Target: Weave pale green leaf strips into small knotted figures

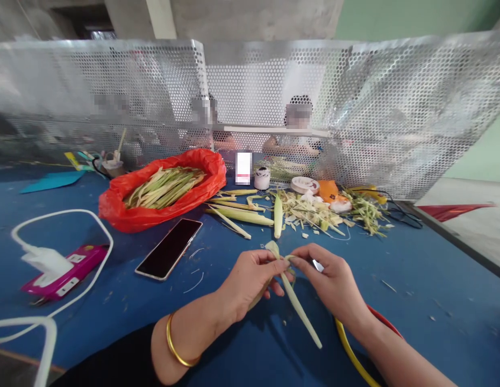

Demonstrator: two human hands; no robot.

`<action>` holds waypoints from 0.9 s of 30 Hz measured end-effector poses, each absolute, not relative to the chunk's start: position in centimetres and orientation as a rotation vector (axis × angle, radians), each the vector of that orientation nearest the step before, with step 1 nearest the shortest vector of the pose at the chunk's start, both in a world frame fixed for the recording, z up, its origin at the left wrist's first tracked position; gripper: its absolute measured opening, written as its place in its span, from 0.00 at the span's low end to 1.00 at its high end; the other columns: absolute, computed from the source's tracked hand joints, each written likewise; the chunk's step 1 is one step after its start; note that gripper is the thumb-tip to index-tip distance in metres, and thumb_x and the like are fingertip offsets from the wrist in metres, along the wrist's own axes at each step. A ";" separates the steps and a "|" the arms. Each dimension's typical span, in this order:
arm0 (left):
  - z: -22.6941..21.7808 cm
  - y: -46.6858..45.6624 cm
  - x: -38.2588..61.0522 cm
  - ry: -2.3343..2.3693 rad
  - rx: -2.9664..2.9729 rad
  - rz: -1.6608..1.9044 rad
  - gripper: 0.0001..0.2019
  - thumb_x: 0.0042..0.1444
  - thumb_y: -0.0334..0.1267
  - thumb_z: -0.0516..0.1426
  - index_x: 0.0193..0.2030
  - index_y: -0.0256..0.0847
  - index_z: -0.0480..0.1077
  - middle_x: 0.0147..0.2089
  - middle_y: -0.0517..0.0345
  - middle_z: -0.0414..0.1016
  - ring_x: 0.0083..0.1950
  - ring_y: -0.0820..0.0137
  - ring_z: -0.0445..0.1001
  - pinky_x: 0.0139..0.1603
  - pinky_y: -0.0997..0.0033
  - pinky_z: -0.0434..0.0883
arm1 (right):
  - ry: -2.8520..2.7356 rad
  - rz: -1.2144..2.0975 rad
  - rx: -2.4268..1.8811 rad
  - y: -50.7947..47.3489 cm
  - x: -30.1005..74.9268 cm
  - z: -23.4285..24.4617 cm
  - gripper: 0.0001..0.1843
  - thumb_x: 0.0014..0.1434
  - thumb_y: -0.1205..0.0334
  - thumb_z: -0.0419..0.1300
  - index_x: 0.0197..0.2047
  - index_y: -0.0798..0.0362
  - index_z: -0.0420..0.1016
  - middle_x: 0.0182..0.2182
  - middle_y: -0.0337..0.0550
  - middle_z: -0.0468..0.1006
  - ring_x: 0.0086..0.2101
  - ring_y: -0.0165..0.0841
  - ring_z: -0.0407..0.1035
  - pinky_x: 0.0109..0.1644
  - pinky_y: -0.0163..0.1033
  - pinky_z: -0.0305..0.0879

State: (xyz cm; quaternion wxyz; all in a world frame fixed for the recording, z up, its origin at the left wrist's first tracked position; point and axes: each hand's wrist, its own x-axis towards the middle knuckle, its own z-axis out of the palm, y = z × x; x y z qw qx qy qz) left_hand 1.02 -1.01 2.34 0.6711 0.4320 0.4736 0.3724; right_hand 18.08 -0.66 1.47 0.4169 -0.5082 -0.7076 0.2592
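My left hand (256, 282) is closed around a pale green, husk-like rolled leaf (300, 312). The thumb presses near its wider top, and the thin tail slants down to the right above the blue table. My right hand (325, 274) pinches a narrow leaf strip (288, 258) against the roll, close to the left thumb. A small shiny metal piece (318, 265) shows by the right fingers; what it belongs to is hidden. Beyond the hands lie a short husk piece (278, 216) and a longer pale green husk (245, 216).
A red plastic bag (113, 207) holds long leaves, with a phone (169, 249) before it. At left lies a magenta power strip (78, 263) with a white cable. Leaf scraps (314, 212) heap at back right. A perforated metal screen (270, 70) stands behind; people sit beyond it.
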 end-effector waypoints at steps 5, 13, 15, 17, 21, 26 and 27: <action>1.7 -0.7 1.1 1.092 0.925 0.980 0.09 0.50 0.39 0.64 0.34 0.34 0.76 0.31 0.52 0.80 0.17 0.82 0.67 0.18 0.81 0.58 | -1.805 0.569 -1.313 -0.1 18.7 0.9 0.12 0.60 0.56 0.58 0.28 0.50 0.76 0.28 0.41 0.77 0.31 0.36 0.71 0.35 0.38 0.64; 2.3 -1.4 1.1 1.100 1.105 0.799 0.10 0.50 0.38 0.63 0.38 0.35 0.77 0.30 0.52 0.81 0.17 0.79 0.69 0.18 0.80 0.59 | -1.701 0.761 -1.223 0.3 19.2 2.0 0.20 0.63 0.48 0.54 0.36 0.51 0.82 0.34 0.45 0.78 0.39 0.39 0.71 0.45 0.41 0.64; 2.4 -1.7 1.3 1.102 1.174 0.742 0.08 0.51 0.37 0.62 0.36 0.35 0.77 0.29 0.53 0.81 0.17 0.79 0.69 0.19 0.79 0.61 | -1.681 0.776 -1.251 0.1 19.1 2.1 0.23 0.62 0.45 0.53 0.31 0.51 0.82 0.29 0.44 0.75 0.35 0.38 0.69 0.40 0.40 0.63; 2.3 -2.0 1.5 1.103 1.207 0.714 0.07 0.51 0.36 0.61 0.33 0.35 0.77 0.28 0.55 0.80 0.17 0.79 0.69 0.19 0.79 0.63 | -1.720 0.825 -1.266 -0.1 18.8 2.0 0.21 0.58 0.45 0.58 0.26 0.52 0.80 0.25 0.41 0.72 0.30 0.35 0.66 0.35 0.39 0.61; 1.6 -2.2 1.9 1.104 1.246 0.607 0.07 0.49 0.36 0.61 0.31 0.34 0.78 0.27 0.55 0.79 0.17 0.78 0.69 0.19 0.78 0.63 | -1.662 1.051 -1.298 -0.4 18.2 1.7 0.16 0.51 0.50 0.66 0.21 0.52 0.70 0.19 0.33 0.61 0.23 0.29 0.56 0.26 0.35 0.54; 1.2 -2.0 2.0 1.118 1.219 0.517 0.07 0.48 0.37 0.62 0.32 0.35 0.77 0.27 0.56 0.79 0.17 0.78 0.69 0.17 0.80 0.60 | -1.523 0.941 -1.215 -1.2 17.8 2.1 0.13 0.58 0.54 0.61 0.26 0.52 0.67 0.20 0.33 0.61 0.21 0.27 0.55 0.24 0.33 0.54; 1.2 -2.0 2.0 1.132 1.202 0.529 0.07 0.49 0.38 0.61 0.31 0.35 0.76 0.27 0.56 0.79 0.17 0.79 0.68 0.16 0.80 0.58 | -1.545 0.822 -1.202 -1.4 17.8 2.2 0.12 0.59 0.56 0.60 0.27 0.52 0.68 0.20 0.33 0.62 0.21 0.27 0.56 0.24 0.33 0.55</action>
